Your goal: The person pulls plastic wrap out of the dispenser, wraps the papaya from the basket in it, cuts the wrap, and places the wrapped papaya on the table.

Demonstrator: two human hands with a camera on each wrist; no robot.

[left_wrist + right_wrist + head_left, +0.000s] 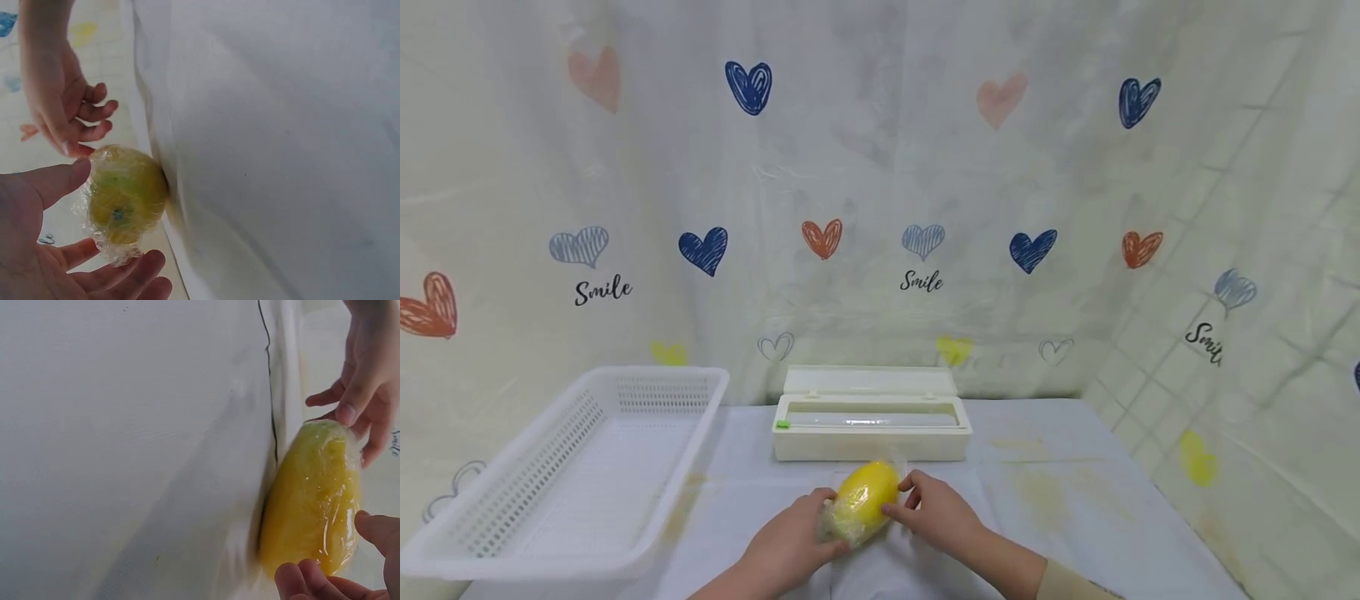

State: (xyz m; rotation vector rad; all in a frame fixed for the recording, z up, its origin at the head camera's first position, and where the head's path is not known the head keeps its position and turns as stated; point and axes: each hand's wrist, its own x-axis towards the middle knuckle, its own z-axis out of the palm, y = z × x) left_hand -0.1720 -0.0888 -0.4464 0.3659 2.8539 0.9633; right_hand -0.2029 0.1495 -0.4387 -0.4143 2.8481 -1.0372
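Mango [865, 498] in cling film, on the table [1060, 492] before the film box [871, 427], left hand [792, 548] cupping its near end, right hand [937, 511] pinching film at its far end, basket [561, 475] at left.

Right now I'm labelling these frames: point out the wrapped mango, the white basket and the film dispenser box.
wrapped mango [865, 497], head view, yellow middle.
white basket [542, 467], head view, perforated side wall.
film dispenser box [871, 446], head view, front wall.

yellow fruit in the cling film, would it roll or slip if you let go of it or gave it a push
The yellow fruit looks oval and rounded, so it would probably roll sideways on the table. The glossy cling film around it likely makes it a little slippery. It keeps its shape between the left hand and the right hand, so it seems firm, not floppy.
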